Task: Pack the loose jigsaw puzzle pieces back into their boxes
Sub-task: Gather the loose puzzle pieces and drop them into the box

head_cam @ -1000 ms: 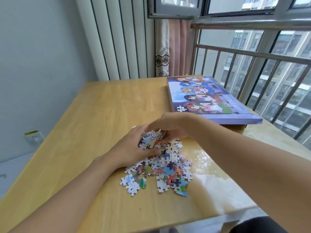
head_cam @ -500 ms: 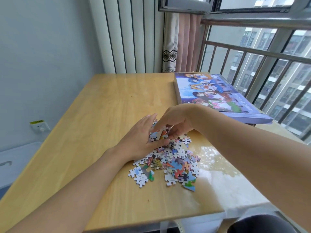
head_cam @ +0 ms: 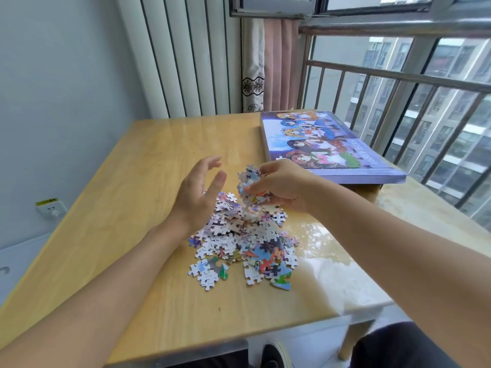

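Observation:
A heap of loose jigsaw pieces (head_cam: 244, 243) lies on the wooden table (head_cam: 127, 208), near its front middle. My right hand (head_cam: 281, 187) grips a handful of pieces (head_cam: 248, 181) lifted just above the heap's far end. My left hand (head_cam: 199, 192) hovers to the left of that handful with fingers spread and nothing in it. A closed purple puzzle box (head_cam: 324, 147) with a cartoon picture on its lid lies flat at the table's far right, just behind my right hand.
A window with a metal railing (head_cam: 398, 75) runs along the right side. A pink curtain (head_cam: 276, 65) and a ribbed white panel stand behind the table. A wall socket (head_cam: 50, 208) sits low on the left wall. My dark-clad knee shows below the table's front edge.
Both hands were pressed together on the heap. Now my right hand has risen with a bunch of pieces, and my left hand has opened and pulled away to the left.

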The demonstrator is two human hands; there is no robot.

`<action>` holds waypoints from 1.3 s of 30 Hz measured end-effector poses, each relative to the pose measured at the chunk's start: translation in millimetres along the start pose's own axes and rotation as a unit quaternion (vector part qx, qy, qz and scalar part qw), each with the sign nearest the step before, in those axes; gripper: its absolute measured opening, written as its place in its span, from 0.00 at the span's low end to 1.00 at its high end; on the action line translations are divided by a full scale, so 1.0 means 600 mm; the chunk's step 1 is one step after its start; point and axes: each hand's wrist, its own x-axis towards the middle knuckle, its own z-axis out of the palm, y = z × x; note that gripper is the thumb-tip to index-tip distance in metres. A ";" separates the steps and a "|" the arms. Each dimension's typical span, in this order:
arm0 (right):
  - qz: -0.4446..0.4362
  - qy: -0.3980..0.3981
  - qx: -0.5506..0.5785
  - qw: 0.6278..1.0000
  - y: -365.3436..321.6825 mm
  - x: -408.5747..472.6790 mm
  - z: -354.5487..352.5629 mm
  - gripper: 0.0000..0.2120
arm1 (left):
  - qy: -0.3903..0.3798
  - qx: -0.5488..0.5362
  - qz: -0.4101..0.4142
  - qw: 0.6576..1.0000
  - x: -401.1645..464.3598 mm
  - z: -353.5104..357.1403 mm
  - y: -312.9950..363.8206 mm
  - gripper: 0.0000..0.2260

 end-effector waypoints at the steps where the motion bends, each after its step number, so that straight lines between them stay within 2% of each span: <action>1: -0.015 0.009 0.003 1.000 0.004 -0.006 -0.003 0.10 | 0.002 0.003 -0.003 1.000 0.004 0.002 0.002 0.27; 3: -0.044 0.029 0.005 0.999 0.014 -0.020 -0.013 0.09 | -0.009 0.020 0.002 1.000 0.011 0.011 0.012 0.20; 5: -0.052 0.044 -0.013 0.998 0.026 -0.033 -0.022 0.14 | -0.027 0.033 0.006 0.999 0.019 0.022 0.022 0.17; 9: -0.008 0.015 -0.009 1.000 0.071 -0.056 -0.044 0.09 | -0.067 0.097 0.049 0.992 0.042 0.048 0.051 0.26; 13: 0.074 0.016 0.096 0.993 0.102 -0.064 -0.087 0.11 | -0.148 0.189 0.104 0.965 0.088 0.098 0.079 0.34; 15: 0.113 0.017 0.162 0.980 0.107 -0.063 -0.112 0.10 | -0.160 0.230 0.116 0.953 0.110 0.126 0.081 0.30; 18: 0.165 0.047 0.259 0.951 0.100 -0.064 -0.145 0.18 | -0.086 0.205 0.087 0.971 0.133 0.148 0.086 0.06; 19: 0.171 0.060 0.291 0.939 0.096 -0.060 -0.158 0.18 | -0.054 0.175 0.077 0.980 0.139 0.151 0.093 0.05; 23: 0.153 0.094 0.346 0.921 0.059 -0.037 -0.193 0.16 | -0.001 0.138 0.086 0.987 0.157 0.149 0.115 0.10; 27: 0.114 0.138 0.360 0.916 0.016 -0.009 -0.198 0.08 | 0.021 0.141 0.104 0.984 0.168 0.142 0.133 0.10; 29: 0.104 0.179 0.356 0.911 0.004 0.015 -0.199 0.10 | 0.030 0.139 0.113 0.983 0.172 0.141 0.140 0.10; 32: 0.080 0.237 0.395 0.884 -0.008 0.045 -0.191 0.15 | 0.042 0.133 0.118 0.983 0.175 0.138 0.150 0.10; 34: 0.054 0.252 0.371 0.892 -0.012 0.050 -0.172 0.15 | 0.046 0.122 0.121 0.984 0.179 0.132 0.150 0.09; 36: 0.035 0.252 0.299 0.920 -0.006 0.050 -0.155 0.17 | 0.047 0.125 0.124 0.983 0.184 0.126 0.149 0.09; 37: 0.027 0.258 0.226 0.939 0.003 0.049 -0.150 0.18 | 0.047 0.130 0.128 0.982 0.186 0.124 0.148 0.10; 39: 0.007 0.273 -0.007 0.962 0.020 0.040 -0.149 0.18 | 0.043 0.132 0.142 0.980 0.188 0.122 0.144 0.10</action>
